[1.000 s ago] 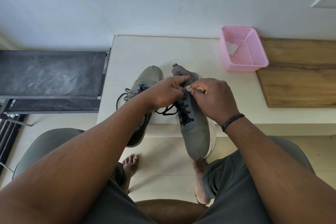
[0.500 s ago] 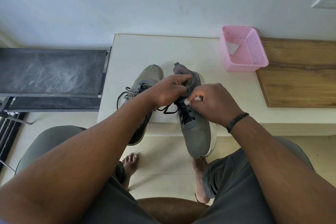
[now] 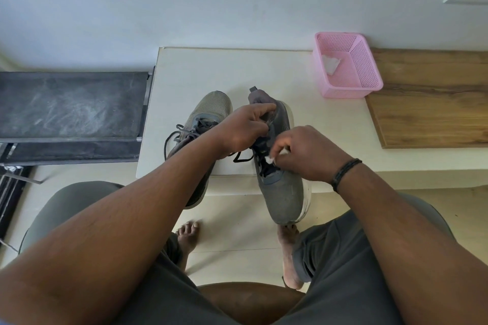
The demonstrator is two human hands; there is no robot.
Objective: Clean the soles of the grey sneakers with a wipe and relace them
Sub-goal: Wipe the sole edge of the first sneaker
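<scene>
Two grey sneakers lie on the white table (image 3: 264,68). The right sneaker (image 3: 285,192) has its toe hanging over the table's near edge, white sole to the right. My left hand (image 3: 243,129) grips its tongue and collar. My right hand (image 3: 303,153) pinches a small white wipe (image 3: 270,159) against the black lace (image 3: 241,157) over the eyelets. The left sneaker (image 3: 208,111) lies beside it, partly hidden by my left forearm, its dark lace loose.
A pink mesh basket (image 3: 364,66) with a white wipe inside stands at the table's back right. A wooden board (image 3: 433,103) lies to the right. A dark bench (image 3: 68,108) sits at the left. My bare feet and knees are below the table edge.
My right hand has moved down the right sneaker from the tongue toward the lower eyelets, carrying the wipe. My left hand keeps its hold at the tongue.
</scene>
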